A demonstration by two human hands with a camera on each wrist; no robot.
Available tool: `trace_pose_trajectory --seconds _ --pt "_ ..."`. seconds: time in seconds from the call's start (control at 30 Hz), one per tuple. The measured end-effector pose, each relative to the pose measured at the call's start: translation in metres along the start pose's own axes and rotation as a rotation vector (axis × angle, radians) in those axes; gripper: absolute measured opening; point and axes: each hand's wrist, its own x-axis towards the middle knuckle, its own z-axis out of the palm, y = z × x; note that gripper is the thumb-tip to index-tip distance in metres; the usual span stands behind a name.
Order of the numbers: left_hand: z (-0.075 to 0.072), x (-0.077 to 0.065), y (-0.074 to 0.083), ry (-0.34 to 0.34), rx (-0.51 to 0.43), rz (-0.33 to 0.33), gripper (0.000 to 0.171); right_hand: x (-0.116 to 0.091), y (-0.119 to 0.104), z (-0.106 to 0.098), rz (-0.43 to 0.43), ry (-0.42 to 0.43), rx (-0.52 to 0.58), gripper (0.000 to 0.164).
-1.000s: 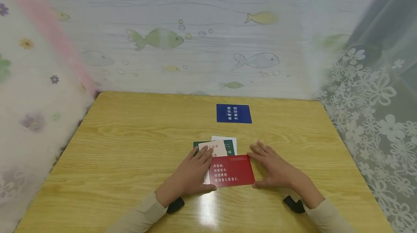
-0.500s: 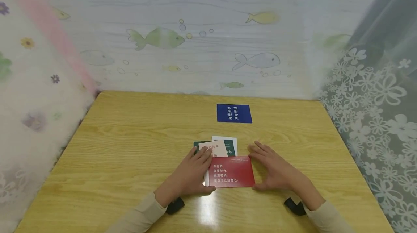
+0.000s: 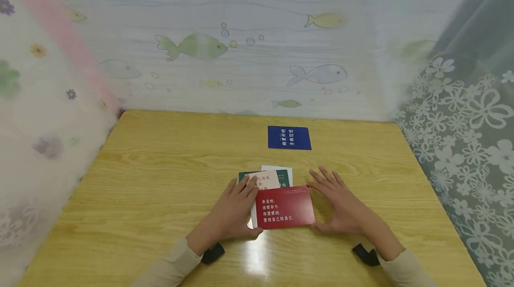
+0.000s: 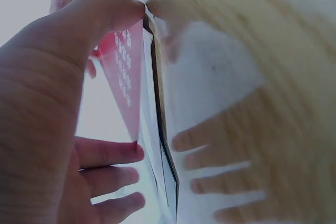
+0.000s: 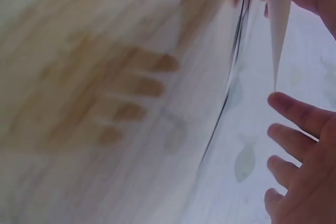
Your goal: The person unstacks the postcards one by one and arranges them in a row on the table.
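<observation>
A red card [image 3: 286, 209] with white writing is held by its short edges between both hands. My left hand [image 3: 230, 215] grips the left edge, thumb at the near corner and index finger at the far one. The right hand [image 3: 346, 211] holds the opposite edge likewise, other fingers spread. Both wrist views show the red card [image 4: 123, 72] raised off the tabletop. Partly beneath it lie a cream card [image 3: 268, 180], a dark green card [image 3: 284, 178] and a white card [image 3: 281, 168], overlapping. A white edge also shows along the red card's left side.
A blue card [image 3: 289, 138] with white writing lies apart, farther back on the wooden table [image 3: 168, 166]. Fish-patterned fabric [image 3: 257, 46] hangs behind the table, with a floral lace curtain [image 3: 462, 135] on the right. Black wrist straps [image 3: 366, 255] sit near the sleeves.
The red card has shifted slightly up in the head view and tilted a little, still between both hands. The right hand's fingers have spread wider. The blue card stays in place.
</observation>
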Motion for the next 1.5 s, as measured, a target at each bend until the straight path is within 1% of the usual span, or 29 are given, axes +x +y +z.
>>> trace_pose_trajectory --seconds 0.13,0.27,0.33,0.47,0.6,0.7,0.83,1.03,1.3,1.5 --pt "-0.002 -0.001 0.000 0.048 -0.005 0.003 0.100 -0.001 -0.001 -0.002 -0.009 0.020 -0.039 0.099" --pt "-0.004 -0.002 -0.001 0.072 -0.026 0.000 0.102 -0.002 -0.002 -0.004 -0.013 0.035 -0.080 0.099" --pt "-0.004 -0.002 -0.001 0.080 -0.023 -0.004 0.102 -0.003 -0.002 -0.005 -0.010 0.035 -0.092 0.099" --pt "-0.004 -0.002 -0.001 0.108 -0.016 0.000 0.102 -0.005 -0.002 -0.006 0.007 0.027 -0.094 0.098" --pt "-0.003 0.000 -0.001 0.166 -0.028 0.022 0.101 -0.007 -0.001 -0.006 0.025 0.030 -0.094 0.099" --pt "-0.002 0.001 -0.002 0.209 -0.043 0.034 0.100 -0.009 0.000 -0.005 0.017 0.056 -0.101 0.099" --pt "-0.001 0.001 -0.002 0.243 -0.070 0.047 0.099 -0.009 0.001 -0.006 0.007 0.089 -0.103 0.099" --pt "-0.002 0.000 -0.005 0.264 -0.131 0.070 0.102 -0.011 0.000 -0.006 0.029 0.084 -0.069 0.096" --pt "-0.004 0.000 -0.006 0.278 -0.226 0.120 0.101 -0.016 0.001 -0.007 0.048 0.075 -0.022 0.097" --pt "-0.006 0.004 -0.006 0.284 -0.234 0.129 0.102 -0.020 0.003 -0.007 0.062 0.068 -0.007 0.097"
